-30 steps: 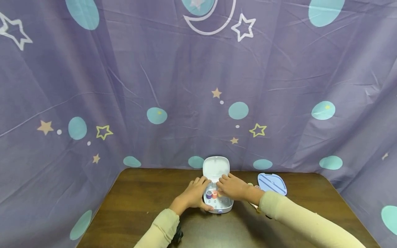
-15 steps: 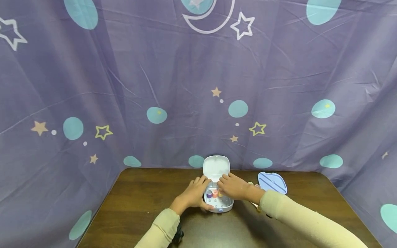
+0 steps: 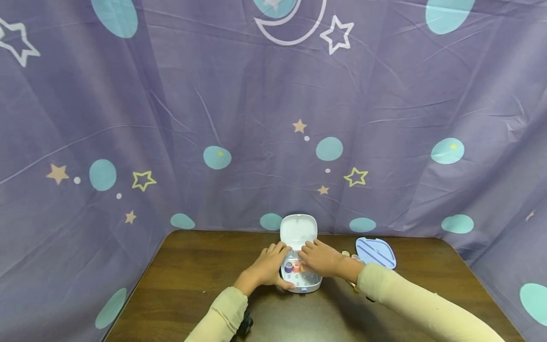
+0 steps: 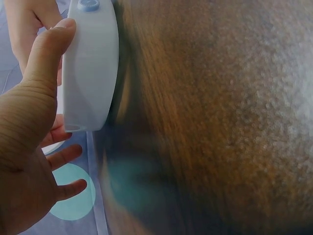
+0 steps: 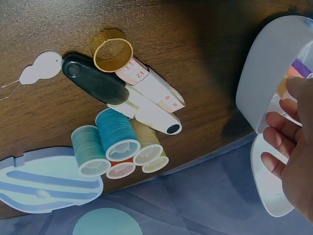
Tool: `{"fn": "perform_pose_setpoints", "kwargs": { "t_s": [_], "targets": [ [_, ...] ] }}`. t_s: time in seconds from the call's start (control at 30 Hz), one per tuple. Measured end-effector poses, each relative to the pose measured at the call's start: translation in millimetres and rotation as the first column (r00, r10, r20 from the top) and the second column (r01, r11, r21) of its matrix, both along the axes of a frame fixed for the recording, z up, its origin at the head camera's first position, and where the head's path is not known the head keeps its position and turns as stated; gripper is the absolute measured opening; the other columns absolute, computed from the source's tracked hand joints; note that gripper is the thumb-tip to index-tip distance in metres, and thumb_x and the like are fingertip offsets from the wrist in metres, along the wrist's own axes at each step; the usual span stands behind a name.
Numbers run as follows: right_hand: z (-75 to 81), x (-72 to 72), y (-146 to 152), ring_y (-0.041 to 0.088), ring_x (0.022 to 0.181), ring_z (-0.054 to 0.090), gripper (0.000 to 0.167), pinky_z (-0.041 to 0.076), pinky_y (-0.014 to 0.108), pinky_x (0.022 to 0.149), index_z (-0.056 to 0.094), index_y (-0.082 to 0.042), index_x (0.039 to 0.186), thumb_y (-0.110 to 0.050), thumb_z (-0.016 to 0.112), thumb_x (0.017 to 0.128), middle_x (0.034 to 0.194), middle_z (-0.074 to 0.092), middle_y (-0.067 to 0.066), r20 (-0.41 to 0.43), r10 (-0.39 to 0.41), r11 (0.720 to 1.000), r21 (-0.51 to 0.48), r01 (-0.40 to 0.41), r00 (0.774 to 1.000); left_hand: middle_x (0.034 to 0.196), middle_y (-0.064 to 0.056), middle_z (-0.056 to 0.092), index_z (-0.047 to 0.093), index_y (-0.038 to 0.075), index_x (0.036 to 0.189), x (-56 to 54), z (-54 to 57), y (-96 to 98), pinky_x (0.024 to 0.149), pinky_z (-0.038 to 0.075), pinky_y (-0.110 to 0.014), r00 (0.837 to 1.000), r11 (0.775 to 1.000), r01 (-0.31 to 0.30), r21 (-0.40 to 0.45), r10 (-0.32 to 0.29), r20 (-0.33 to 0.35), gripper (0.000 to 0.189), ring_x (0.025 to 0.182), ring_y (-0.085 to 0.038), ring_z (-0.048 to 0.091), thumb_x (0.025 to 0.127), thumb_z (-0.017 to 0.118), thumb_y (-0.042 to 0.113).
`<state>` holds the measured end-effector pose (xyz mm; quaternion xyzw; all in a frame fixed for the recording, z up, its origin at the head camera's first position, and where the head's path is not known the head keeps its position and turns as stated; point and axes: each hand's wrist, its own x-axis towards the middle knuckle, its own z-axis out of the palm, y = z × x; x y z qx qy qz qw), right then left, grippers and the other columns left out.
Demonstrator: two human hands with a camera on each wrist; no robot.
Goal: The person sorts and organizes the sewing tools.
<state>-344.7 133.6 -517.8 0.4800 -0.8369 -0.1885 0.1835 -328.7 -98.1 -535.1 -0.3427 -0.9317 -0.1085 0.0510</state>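
Observation:
A white sewing box (image 3: 314, 287) with its lid (image 3: 298, 227) raised stands near the back of the table. Its floor has small pegs. My left hand (image 3: 267, 267) grips the box's left side, thumb on the front wall (image 4: 90, 73) and fingers toward the back. Inside, a purple thread spool (image 3: 288, 267) and a coral thread spool (image 3: 297, 266) stand side by side. Just right of them, my right hand (image 3: 322, 259) reaches in and pinches a yellow-orange thread spool (image 5: 282, 87), largely hidden by the hand.
Right of the box lie a blue tray (image 3: 376, 251), several thread spools including a blue spool (image 5: 117, 132), a folded tape measure (image 5: 159, 90), a gold ring (image 5: 108, 34), a black-and-white tool (image 5: 93, 81) and a needle threader (image 5: 43, 67). A patterned curtain (image 3: 256, 118) hangs behind the table.
Both hands stay at the box. The right hand shifts slightly over the yellow-orange spool; the box and the other spools keep their places.

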Motion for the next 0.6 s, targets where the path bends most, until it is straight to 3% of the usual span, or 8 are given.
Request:
{"fn": "perform_pose_setpoints", "kwargs": {
  "t_s": [0.6],
  "targets": [
    [3.2,4.0,-1.4,0.015,0.09,0.054,0.038,0.045,0.03,0.078,0.06,-0.015,0.107,-0.048,0.069,0.091,0.095,0.062,-0.004,-0.013,0.023,1.0,0.007,-0.023,1.0,0.132,-0.005,0.051,0.048,0.008,0.144,1.8,0.2,-0.7,0.096,0.046,-0.044,1.0,1.0,0.002,0.005,-0.002,-0.008,0.103,0.114,-0.023,0.05,0.066,0.086,0.064]
  ]
}}
